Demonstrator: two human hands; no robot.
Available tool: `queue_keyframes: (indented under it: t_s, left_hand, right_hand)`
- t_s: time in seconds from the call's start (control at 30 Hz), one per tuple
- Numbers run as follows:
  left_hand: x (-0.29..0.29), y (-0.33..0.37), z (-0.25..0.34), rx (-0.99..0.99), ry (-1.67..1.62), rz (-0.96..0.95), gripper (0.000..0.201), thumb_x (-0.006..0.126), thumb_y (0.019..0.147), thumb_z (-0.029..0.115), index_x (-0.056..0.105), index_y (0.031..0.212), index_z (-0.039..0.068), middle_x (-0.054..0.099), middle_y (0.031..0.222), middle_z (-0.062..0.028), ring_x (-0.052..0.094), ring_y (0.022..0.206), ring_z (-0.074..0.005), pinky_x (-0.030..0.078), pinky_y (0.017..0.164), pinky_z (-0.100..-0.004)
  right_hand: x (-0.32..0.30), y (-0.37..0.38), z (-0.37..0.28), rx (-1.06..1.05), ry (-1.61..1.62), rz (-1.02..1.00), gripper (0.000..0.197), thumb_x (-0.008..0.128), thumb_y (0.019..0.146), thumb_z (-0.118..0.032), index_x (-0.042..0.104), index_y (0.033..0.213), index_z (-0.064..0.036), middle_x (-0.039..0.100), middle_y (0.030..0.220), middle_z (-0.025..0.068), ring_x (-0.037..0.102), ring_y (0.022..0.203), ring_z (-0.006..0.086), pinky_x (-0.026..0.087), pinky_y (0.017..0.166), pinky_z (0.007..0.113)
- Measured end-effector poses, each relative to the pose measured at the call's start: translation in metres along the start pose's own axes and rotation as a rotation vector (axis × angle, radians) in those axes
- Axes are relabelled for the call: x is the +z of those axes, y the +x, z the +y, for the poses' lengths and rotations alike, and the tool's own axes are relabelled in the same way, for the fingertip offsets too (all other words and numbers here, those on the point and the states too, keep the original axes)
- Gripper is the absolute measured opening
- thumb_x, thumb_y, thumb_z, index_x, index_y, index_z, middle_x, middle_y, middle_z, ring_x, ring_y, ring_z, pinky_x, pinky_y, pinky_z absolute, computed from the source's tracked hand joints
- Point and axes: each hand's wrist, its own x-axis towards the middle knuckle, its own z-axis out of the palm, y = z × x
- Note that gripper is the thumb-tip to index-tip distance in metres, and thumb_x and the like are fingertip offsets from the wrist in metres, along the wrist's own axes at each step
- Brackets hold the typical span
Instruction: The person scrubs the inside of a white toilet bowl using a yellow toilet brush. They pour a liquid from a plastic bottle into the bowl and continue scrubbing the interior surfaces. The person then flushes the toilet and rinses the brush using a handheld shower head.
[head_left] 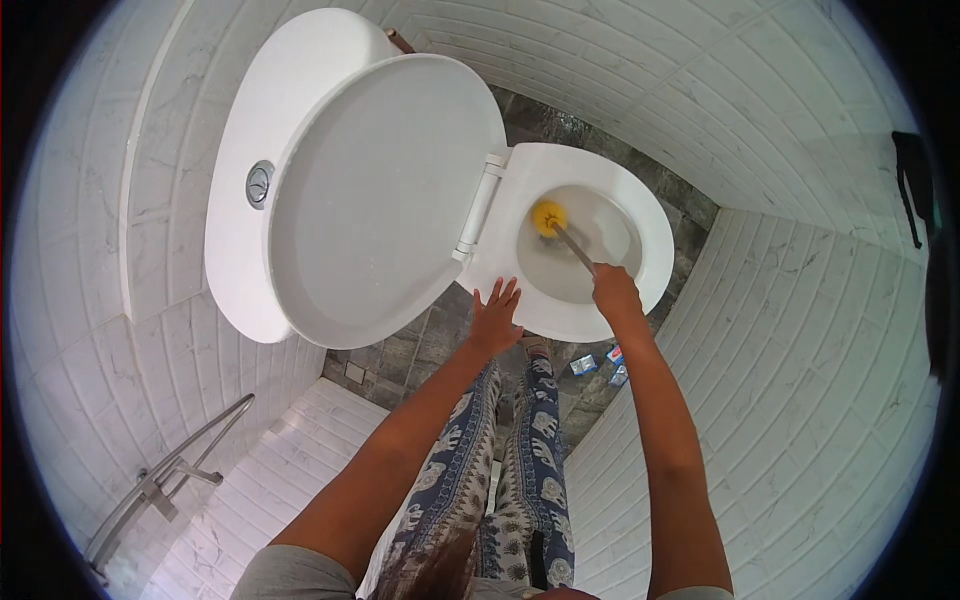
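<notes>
A white toilet bowl (655,235) stands ahead of me, its lid (385,205) raised and tilted back to the left against the cistern. In my right hand (616,292), closed around the handle, is a toilet brush (549,218) with a round yellow head. The brush head touches the inner wall of the bowl on its left side, and its handle slants down toward my right hand over the near rim. My left hand (495,316) rests with fingers spread at the near left edge of the bowl, below the lid hinge.
The white cistern (236,230) carries a round silver flush button (259,184). Small blue-and-white packets (584,365) lie on the dark tiled floor (400,350) by my feet. White tiled walls close in on both sides. A metal tap with a hose (165,483) is at lower left.
</notes>
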Motion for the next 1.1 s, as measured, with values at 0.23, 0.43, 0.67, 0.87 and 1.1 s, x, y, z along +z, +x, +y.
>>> queue_keyframes:
  t_s: [0.23,0.43,0.67,0.87,1.1]
  left_hand:
    - [0.003,-0.003,-0.005,-0.116,-0.022,0.013,0.070,0.059,0.071,0.032,0.030,0.130,0.007,0.013,0.141,-0.0050,0.007,0.131,-0.0233,0.011,0.097,-0.0621]
    - [0.007,0.002,-0.004,-0.151,-0.045,0.074,0.073,0.060,0.070,0.030,0.027,0.131,0.008,0.011,0.142,-0.0065,0.006,0.131,-0.0238,0.008,0.097,-0.0627]
    - [0.008,0.005,0.002,-0.170,-0.052,0.091,0.073,0.059,0.070,0.029,0.026,0.132,0.008,0.009,0.142,-0.0073,0.006,0.132,-0.0242,0.008,0.097,-0.0622]
    - [0.008,0.016,0.016,-0.123,-0.031,0.055,0.073,0.059,0.071,0.028,0.026,0.132,0.007,0.009,0.142,-0.0075,0.006,0.132,-0.0244,0.009,0.096,-0.0627]
    - [0.012,0.020,0.031,-0.071,0.013,0.056,0.073,0.059,0.070,0.030,0.027,0.131,0.006,0.009,0.142,-0.0074,0.009,0.131,-0.0241,0.012,0.096,-0.0624]
  right_hand:
    - [0.053,-0.083,0.093,0.494,1.138,0.060,0.026,0.051,0.081,-0.021,0.053,0.100,-0.0036,0.050,0.058,0.0063,0.041,0.036,0.0115,0.028,0.029,0.023]
    - [0.060,-0.051,0.001,0.795,1.692,0.142,0.017,0.047,0.082,-0.022,0.051,0.091,-0.0079,0.042,0.055,-0.0001,0.033,0.034,0.0052,0.021,0.026,0.019]
    - [0.080,-0.036,0.011,-0.377,0.245,-0.045,0.016,0.045,0.069,-0.008,0.056,0.078,0.0005,0.056,0.080,0.0217,0.053,0.076,0.0391,0.043,0.072,0.044]
    - [0.003,-0.008,0.155,-0.026,-0.247,-0.242,0.015,0.047,0.073,-0.008,0.057,0.081,0.0001,0.058,0.081,0.0212,0.057,0.078,0.0383,0.047,0.067,0.045]
    - [0.048,0.012,0.055,-0.112,0.088,0.036,0.021,0.039,0.078,-0.009,0.056,0.079,0.0019,0.058,0.080,0.0242,0.058,0.073,0.0374,0.046,0.068,0.045]
